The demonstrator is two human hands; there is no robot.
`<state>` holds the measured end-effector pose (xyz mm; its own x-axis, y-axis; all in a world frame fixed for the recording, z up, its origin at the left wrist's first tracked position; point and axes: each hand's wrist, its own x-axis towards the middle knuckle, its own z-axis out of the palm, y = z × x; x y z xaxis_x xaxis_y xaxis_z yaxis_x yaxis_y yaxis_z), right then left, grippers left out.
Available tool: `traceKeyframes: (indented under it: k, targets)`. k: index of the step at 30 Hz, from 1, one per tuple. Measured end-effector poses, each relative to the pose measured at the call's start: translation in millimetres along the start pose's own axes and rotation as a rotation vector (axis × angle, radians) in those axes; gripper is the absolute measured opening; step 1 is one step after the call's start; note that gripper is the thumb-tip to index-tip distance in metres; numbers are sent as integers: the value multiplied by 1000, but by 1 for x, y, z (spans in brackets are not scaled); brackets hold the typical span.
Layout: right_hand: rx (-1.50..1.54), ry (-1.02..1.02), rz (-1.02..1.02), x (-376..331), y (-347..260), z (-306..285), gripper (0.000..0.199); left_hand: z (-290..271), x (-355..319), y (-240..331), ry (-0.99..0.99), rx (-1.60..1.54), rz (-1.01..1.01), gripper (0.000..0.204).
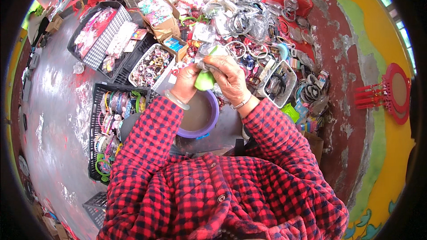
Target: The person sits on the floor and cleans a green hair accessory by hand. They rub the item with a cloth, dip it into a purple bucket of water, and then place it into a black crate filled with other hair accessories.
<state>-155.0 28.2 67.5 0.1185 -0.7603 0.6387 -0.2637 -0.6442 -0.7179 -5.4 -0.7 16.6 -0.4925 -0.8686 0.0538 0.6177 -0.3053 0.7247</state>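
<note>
Above a purple basin (pixel 215 118) of murky water, both my hands are closed on a bright green, smooth-looking thing (pixel 205 81). My left hand (pixel 186 82) pinches it from the left. From the right, the bent fingers of my right hand (pixel 230 79) grip it. A narrow green tip shows above the fingers, and a broader part hangs below them. Something greyish, perhaps a cloth, is bunched between the fingertips. The fingers hide the middle, so I cannot tell the green thing's kind.
A white basket (pixel 171 67) of small hair ties stands to the left, beyond a black crate (pixel 94 153) of coloured headbands. Another white basket (pixel 291 90) is on the right. Bagged accessories are heaped ahead. A red-framed mirror (pixel 396 93) hangs on the right wall.
</note>
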Motion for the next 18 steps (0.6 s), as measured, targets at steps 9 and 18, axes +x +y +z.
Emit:
traceKeyframes:
  k: [9,18]
  targets:
    - [512,209,493,-1,26,-12,28,32,-12,12,-46,344,25,32]
    - [-8,91,308,9,19,-21,24,29,-16,18,-102,399,-38,30]
